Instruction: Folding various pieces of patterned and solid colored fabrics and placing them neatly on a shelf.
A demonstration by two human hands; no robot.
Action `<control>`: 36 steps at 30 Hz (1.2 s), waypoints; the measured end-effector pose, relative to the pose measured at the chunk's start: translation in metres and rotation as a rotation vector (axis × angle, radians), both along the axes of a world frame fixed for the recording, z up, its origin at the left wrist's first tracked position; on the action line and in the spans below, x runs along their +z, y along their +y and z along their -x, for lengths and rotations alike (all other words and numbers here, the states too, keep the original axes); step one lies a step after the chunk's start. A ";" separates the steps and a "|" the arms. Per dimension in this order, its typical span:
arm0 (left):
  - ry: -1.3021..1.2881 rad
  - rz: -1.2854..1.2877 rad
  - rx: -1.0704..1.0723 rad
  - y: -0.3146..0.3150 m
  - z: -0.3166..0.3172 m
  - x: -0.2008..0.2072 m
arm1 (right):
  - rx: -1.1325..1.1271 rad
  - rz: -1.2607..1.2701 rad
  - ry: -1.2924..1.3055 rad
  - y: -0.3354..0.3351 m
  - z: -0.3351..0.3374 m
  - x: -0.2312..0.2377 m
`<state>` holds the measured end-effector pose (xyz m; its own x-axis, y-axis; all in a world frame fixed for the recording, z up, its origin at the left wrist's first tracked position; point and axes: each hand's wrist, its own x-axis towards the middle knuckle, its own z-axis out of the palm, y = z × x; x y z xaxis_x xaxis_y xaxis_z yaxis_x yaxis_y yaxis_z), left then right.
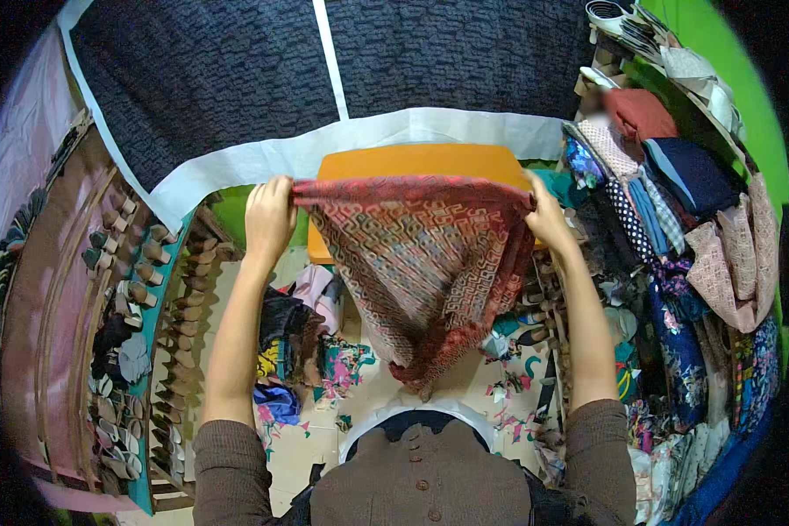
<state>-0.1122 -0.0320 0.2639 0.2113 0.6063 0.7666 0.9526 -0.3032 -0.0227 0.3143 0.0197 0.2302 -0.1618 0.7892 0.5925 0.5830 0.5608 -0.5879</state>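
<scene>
A red patterned cloth [403, 254] is stretched between my two hands, its top edge nearly straight. Below, it sags in folds to a narrow bunched end near my lap. My left hand [270, 219] grips the upper left corner with closed fingers. At the upper right corner, my right hand [548, 215] pinches the edge, its fingertips partly hidden by the cloth. Just behind the cloth is an orange flat-topped surface [421, 159], mostly covered from view.
Racks of shoes or shoe forms [184, 329] stand at the left. Folded and draped fabrics [688, 180] pile up at the right. Colourful scraps [342, 373] and a blue cloth bundle [277, 403] lie on the tiled floor. A dark white-bordered cloth [219, 83] hangs at the back.
</scene>
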 end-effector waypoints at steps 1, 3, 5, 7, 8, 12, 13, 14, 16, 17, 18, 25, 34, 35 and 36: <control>0.002 0.000 0.004 -0.002 -0.004 0.012 | 0.000 0.087 -0.127 0.003 -0.001 -0.012; -0.417 0.187 -0.077 0.008 -0.036 0.027 | 0.016 0.198 -0.230 0.032 -0.053 -0.082; -0.462 0.128 -0.132 0.001 -0.010 0.030 | 0.155 0.328 0.172 0.013 0.011 -0.089; -0.613 0.152 -0.269 -0.003 -0.007 0.037 | 0.267 0.495 0.466 0.003 0.036 -0.079; -0.610 0.153 -0.256 -0.008 -0.006 0.044 | 0.099 0.514 0.522 -0.004 0.050 -0.065; -0.696 0.033 -0.357 -0.008 0.004 0.062 | 0.141 -0.017 -0.023 -0.013 0.056 -0.023; -0.758 0.013 -0.379 -0.006 0.009 0.064 | -0.018 0.120 -0.267 -0.021 0.062 -0.013; -0.819 -0.010 -0.403 -0.005 0.016 0.069 | -0.180 0.254 -0.507 -0.029 0.069 -0.007; -0.770 -0.066 -0.341 0.002 0.021 0.067 | -0.166 -0.094 -0.470 -0.020 0.059 -0.032; -0.754 -0.106 -0.324 0.002 0.027 0.065 | -0.237 -0.063 -0.520 -0.022 0.060 -0.027; -0.739 -0.146 -0.306 0.002 0.033 0.062 | -0.306 -0.030 -0.569 -0.025 0.062 -0.021; -0.828 -0.160 -0.315 0.022 0.063 0.045 | -0.458 0.185 -0.266 0.019 0.018 -0.036; -1.171 0.061 -0.342 0.094 0.064 0.015 | 0.203 0.730 0.539 0.091 -0.022 0.017; -1.316 0.101 -0.397 0.104 0.057 0.015 | 0.298 0.835 0.437 0.099 -0.040 0.026; -1.308 0.219 -0.387 0.115 0.060 0.013 | 0.423 0.850 0.241 0.108 -0.060 0.039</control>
<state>-0.1725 0.0828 0.2770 -0.4007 0.8072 0.4335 0.0986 -0.4324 0.8963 0.3739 0.1280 0.2688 -0.4792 0.8728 -0.0926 0.2428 0.0305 -0.9696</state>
